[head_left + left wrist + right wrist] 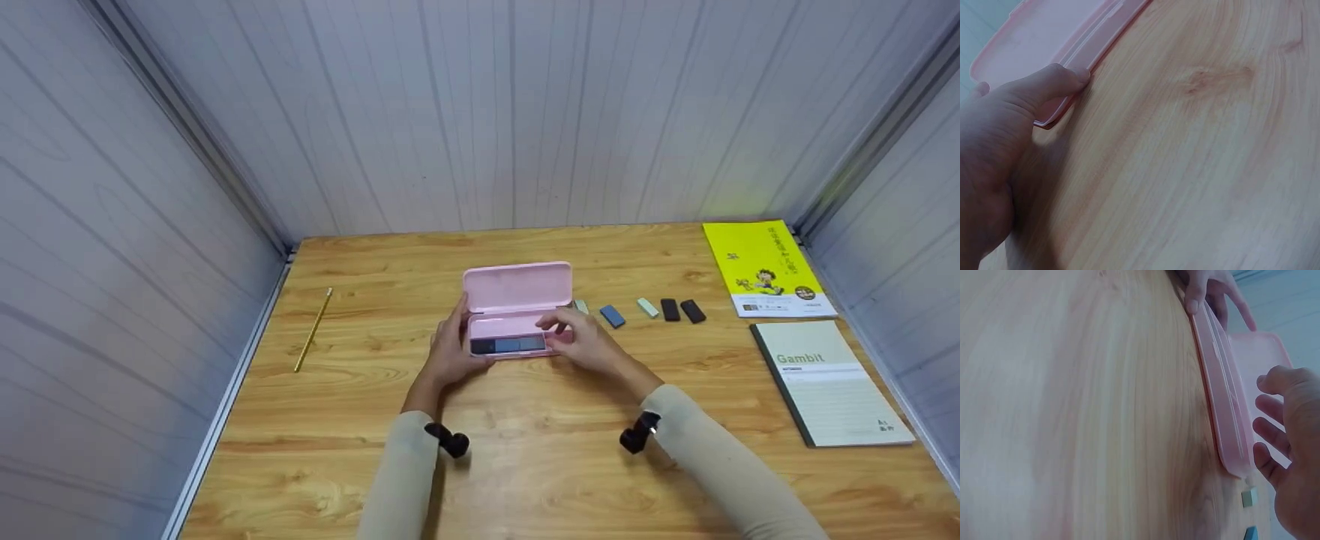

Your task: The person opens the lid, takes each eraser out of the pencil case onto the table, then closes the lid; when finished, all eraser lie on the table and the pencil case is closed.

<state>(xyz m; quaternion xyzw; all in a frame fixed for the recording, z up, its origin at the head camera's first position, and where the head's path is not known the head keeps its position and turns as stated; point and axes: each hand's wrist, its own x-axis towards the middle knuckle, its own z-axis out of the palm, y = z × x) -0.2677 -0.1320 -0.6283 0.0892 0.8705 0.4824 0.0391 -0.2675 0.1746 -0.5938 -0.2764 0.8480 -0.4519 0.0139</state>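
Observation:
A pink pencil case (517,289) lies on the wooden table with its lid raised at the back. Several dark and blue blocks, which look like erasers (508,344), sit in a row in its front compartment. At the case's left end my left hand (452,349) grips it, the thumb on the front edge in the left wrist view. My right hand (589,341) hovers over the right end with fingers loosely bent. In the right wrist view nothing shows between the right fingers (1272,433). Part of the case's right end is hidden behind that hand.
Right of the case lie a blue block (612,316), a pale green block (647,307) and two black blocks (670,310); another pale block (580,307) is partly hidden. A pencil (313,330) lies left. A yellow book (765,266) and a notebook (832,386) occupy the right side.

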